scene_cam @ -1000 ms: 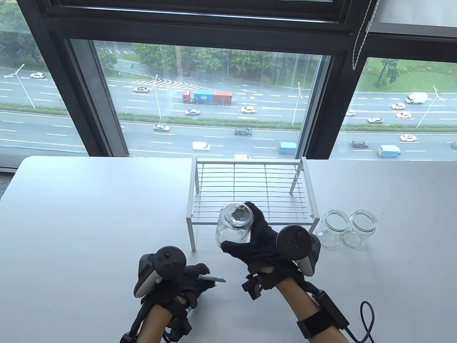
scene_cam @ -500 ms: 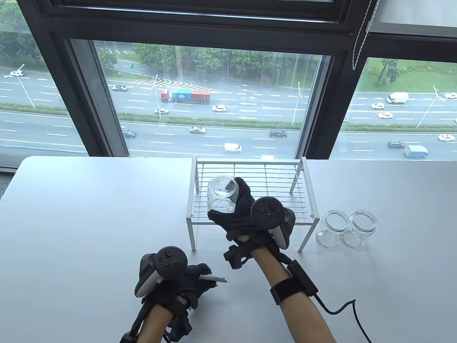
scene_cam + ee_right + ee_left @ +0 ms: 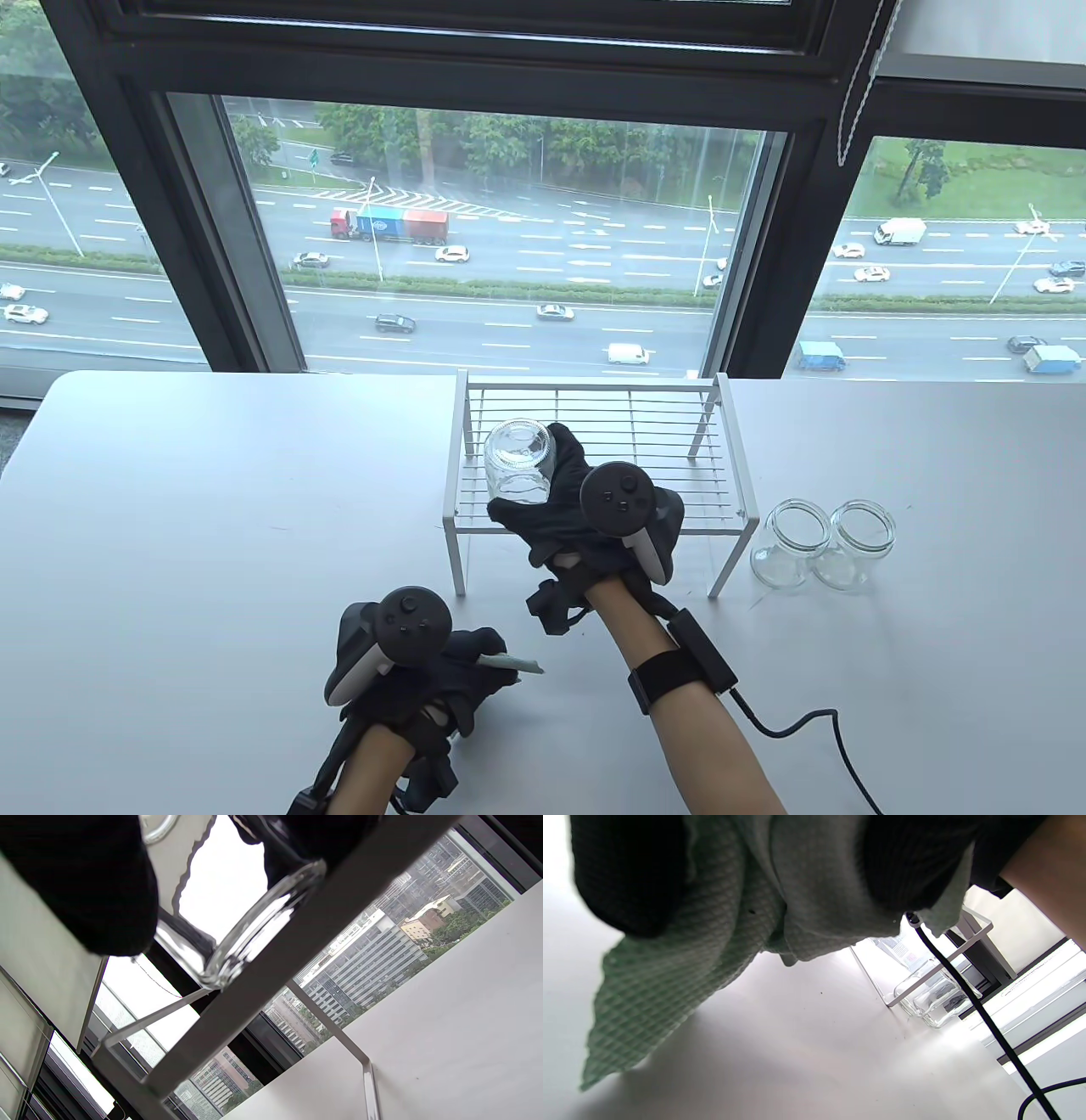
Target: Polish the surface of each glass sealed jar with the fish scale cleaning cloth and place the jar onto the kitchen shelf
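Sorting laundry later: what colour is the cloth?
Pale green cloth, waffle-like weave; clearest in the left wrist view.

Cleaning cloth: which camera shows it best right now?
The left wrist view: the green waffle-textured cleaning cloth fills it, bunched under the left hand's fingers. The table view shows only a thin green edge by that hand. The right wrist view shows none.

Pale green waffle-weave cleaning cloth (image 3: 670, 984) with a little grid pattern, black knit gloves on both hands, clear glass jar (image 3: 517, 463), white wire kitchen shelf (image 3: 645, 492), plain white table (image 3: 212, 509).
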`<action>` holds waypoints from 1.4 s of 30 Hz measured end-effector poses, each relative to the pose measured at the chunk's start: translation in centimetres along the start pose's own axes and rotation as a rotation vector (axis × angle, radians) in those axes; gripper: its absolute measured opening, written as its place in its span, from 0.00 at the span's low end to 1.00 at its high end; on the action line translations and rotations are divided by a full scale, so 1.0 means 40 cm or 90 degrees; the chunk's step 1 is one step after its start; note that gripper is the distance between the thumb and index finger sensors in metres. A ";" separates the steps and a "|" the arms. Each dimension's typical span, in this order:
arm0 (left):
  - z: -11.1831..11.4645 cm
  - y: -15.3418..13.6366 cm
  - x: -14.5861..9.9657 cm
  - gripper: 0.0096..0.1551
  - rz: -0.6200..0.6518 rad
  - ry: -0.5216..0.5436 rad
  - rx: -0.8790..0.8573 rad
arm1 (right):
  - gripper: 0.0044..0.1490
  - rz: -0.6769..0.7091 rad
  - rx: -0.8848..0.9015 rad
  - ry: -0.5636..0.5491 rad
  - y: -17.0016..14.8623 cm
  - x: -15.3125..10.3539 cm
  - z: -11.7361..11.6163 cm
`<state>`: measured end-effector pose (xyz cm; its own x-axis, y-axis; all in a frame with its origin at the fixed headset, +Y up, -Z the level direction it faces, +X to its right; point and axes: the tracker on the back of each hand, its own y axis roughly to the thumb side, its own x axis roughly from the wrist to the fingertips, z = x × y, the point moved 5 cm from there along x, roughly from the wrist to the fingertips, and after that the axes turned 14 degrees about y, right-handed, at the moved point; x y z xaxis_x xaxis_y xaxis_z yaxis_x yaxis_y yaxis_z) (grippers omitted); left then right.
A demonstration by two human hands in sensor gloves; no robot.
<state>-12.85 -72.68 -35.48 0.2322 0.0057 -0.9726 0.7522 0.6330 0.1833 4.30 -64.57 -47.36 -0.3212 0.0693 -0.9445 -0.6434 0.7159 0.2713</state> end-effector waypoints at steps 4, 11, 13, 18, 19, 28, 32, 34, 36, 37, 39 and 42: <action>0.003 -0.001 0.000 0.29 -0.003 -0.006 0.002 | 0.70 0.000 -0.002 0.004 0.001 -0.002 -0.005; 0.003 -0.001 0.000 0.29 -0.003 -0.004 -0.001 | 0.72 0.033 -0.033 -0.004 0.015 -0.041 0.027; 0.002 -0.001 0.000 0.29 -0.003 -0.004 -0.001 | 0.72 0.053 -0.065 -0.021 0.020 -0.074 0.057; 0.003 0.000 0.001 0.29 0.000 -0.001 0.002 | 0.66 0.061 -0.106 -0.065 -0.014 -0.175 0.155; 0.002 0.000 0.002 0.29 0.001 0.001 0.002 | 0.64 0.049 -0.115 -0.080 -0.030 -0.197 0.179; 0.001 0.006 0.006 0.29 0.020 0.024 -0.002 | 0.52 -0.155 -0.169 -0.238 -0.256 -0.385 0.411; 0.006 0.012 0.005 0.29 0.027 0.020 -0.001 | 0.48 -0.336 -0.384 -0.181 -0.353 -0.412 0.421; 0.007 0.013 0.005 0.29 0.030 0.020 -0.001 | 0.48 -0.378 -0.416 -0.155 -0.386 -0.409 0.413; 0.008 0.013 0.006 0.29 0.032 0.021 -0.001 | 0.47 -0.401 -0.414 -0.122 -0.412 -0.395 0.399; 0.009 0.014 0.005 0.29 0.033 0.020 -0.001 | 0.47 -0.414 -0.403 -0.102 -0.423 -0.385 0.390; 0.009 0.014 0.005 0.29 0.033 0.021 -0.001 | 0.47 -0.454 -0.388 -0.043 -0.441 -0.360 0.365; 0.010 0.014 0.005 0.29 0.033 0.021 -0.002 | 0.49 -0.482 -0.397 -0.009 -0.454 -0.330 0.337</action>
<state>-12.15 -72.64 -35.52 0.2502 0.0633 -0.9661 0.7378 0.6337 0.2326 29.59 -69.13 -42.33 0.3335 -0.2452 -0.9103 -0.9288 0.0801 -0.3618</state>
